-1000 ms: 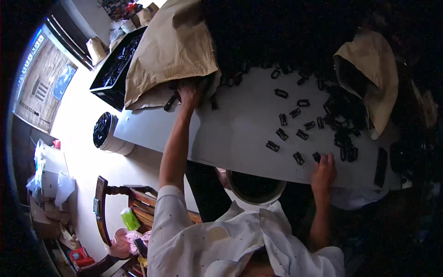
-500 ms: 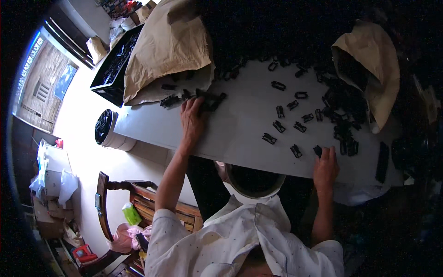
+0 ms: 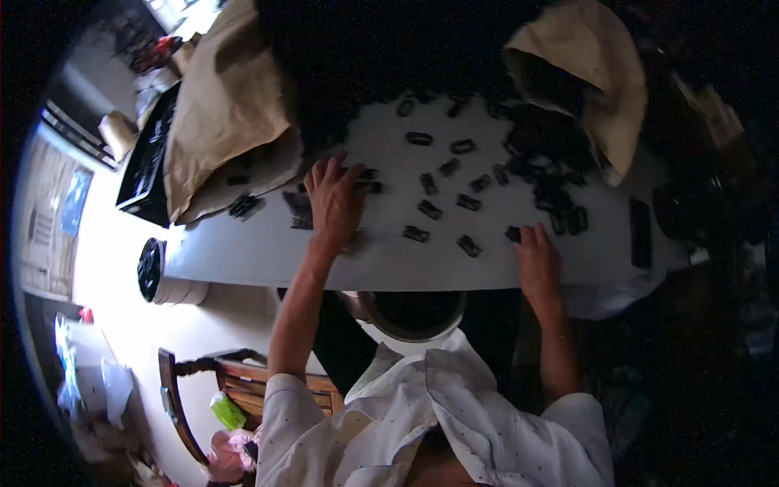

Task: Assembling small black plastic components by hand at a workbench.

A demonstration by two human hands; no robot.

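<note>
My left hand (image 3: 335, 201) lies over the pale table (image 3: 381, 264), just right of a large brown paper bag's mouth, its fingers spread. Dark parts (image 3: 300, 211) show beside its wrist, and more dark pieces (image 3: 369, 180) lie at its fingertips; blur hides their exact shape. Near the table's front edge, my right hand (image 3: 538, 258) is closed, pinching a small black part (image 3: 513, 234) between its fingertips. Several small black clip-like parts (image 3: 429, 209) with open frames are scattered between both hands. The paper bag (image 3: 223, 122) lies with its opening toward me, a few black pieces at its lip.
A heap of black parts (image 3: 560, 178) sits beside a second paper bag (image 3: 613, 73) at the right. A long black strip (image 3: 641, 234) lies near the right edge. Left are a black crate (image 3: 146, 174) and a bucket (image 3: 174, 284); a wooden chair (image 3: 243, 381) stands behind.
The whole view has shifted. My left hand has moved right, away from the bag's mouth, with dark parts spread around it. My right hand still holds its black part in nearly the same place.
</note>
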